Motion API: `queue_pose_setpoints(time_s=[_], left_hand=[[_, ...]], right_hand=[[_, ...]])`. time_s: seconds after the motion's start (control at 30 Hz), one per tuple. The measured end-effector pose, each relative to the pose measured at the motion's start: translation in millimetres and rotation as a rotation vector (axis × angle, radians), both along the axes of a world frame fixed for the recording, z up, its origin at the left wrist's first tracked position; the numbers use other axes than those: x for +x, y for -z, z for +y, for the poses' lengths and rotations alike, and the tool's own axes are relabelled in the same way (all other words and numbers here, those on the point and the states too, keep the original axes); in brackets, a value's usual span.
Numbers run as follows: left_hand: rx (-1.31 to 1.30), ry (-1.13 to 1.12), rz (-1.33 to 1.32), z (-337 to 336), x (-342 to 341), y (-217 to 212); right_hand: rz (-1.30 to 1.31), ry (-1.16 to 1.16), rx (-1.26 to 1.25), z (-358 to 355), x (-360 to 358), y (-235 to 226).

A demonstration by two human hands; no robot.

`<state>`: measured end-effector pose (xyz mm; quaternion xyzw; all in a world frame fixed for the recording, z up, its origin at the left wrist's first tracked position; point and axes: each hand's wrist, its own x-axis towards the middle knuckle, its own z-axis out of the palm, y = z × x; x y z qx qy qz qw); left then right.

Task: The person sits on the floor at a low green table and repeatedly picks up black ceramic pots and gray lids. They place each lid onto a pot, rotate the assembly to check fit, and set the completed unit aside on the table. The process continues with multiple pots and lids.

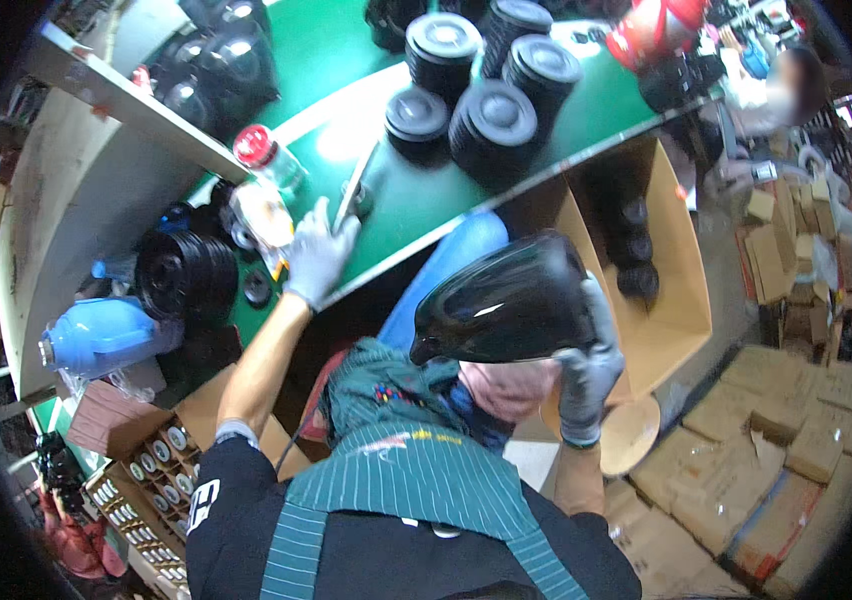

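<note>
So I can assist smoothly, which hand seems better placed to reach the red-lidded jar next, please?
Probably the left hand: it is nearer the jar, while the right hand holds the black shell.

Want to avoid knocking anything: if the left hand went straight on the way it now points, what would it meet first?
Probably the pale stick right ahead of the left hand, with a small black part beside it; depth is unclear, so the fingers may be touching it.
</note>
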<state>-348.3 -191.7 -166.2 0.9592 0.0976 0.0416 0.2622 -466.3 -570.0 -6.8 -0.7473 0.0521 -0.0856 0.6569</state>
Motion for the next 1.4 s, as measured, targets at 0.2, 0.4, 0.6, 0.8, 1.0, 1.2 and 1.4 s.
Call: queue_pose_setpoints(time_s=[0.2,0.4,0.6,0.8,1.0,1.2,1.4], left_hand=[[-0.176,0.754,-0.681,-18.1,-42.9,-108.2],[-0.109,0.346,-0.633,2.3,28.9,-155.5],[0.185,0.027,-0.650,56.1,219.7,-163.3],[0.171,-0.086,-0.428,57.7,419.3,-117.6],[0.086,0.136,-0.501,101.2,507.5,-70.5],[0.776,-0.564,0.031,151.9,489.5,-108.6],[0.923,-0.360,-0.283,219.7,472.7,-106.9]], right_hand=[[0.259,-0.159,0.649,24.3,64.3,93.0],[0.471,-0.433,1.040,90.8,133.1,85.9],[0.075,-0.153,-0.100,8.4,59.3,84.7],[0.135,0.206,-0.793,-26.7,9.9,130.3],[0.189,0.161,-0.919,-26.4,19.2,127.2],[0.202,0.156,-0.923,-24.2,21.7,124.6],[0.162,0.077,-0.874,-23.8,25.5,131.4]])
